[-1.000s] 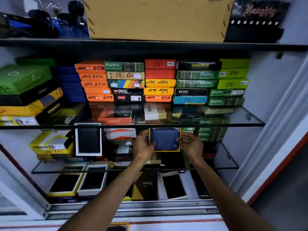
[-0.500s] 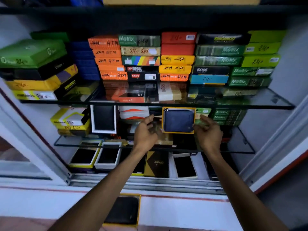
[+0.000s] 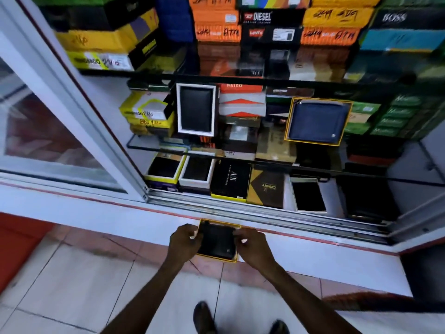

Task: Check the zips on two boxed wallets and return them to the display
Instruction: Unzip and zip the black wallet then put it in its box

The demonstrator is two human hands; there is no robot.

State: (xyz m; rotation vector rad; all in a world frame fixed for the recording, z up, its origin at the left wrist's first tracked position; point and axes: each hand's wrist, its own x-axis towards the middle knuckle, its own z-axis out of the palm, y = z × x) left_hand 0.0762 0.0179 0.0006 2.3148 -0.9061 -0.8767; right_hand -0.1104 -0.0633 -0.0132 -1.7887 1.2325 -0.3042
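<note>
**Black wallet box in both hands**

Matte black wallet (image 3: 218,242) sits in its shallow yellow-edged box (image 3: 217,257), on the white sill (image 3: 313,256). Left hand (image 3: 184,244) and right hand (image 3: 252,247) pinch its sides. Grainy blue wallet (image 3: 317,121), yellow-framed, leans upright on the glass shelf (image 3: 272,151).

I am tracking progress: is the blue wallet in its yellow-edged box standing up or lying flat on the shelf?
Standing up: the blue wallet in its yellow-edged box faces outward, on the glass shelf.
</note>
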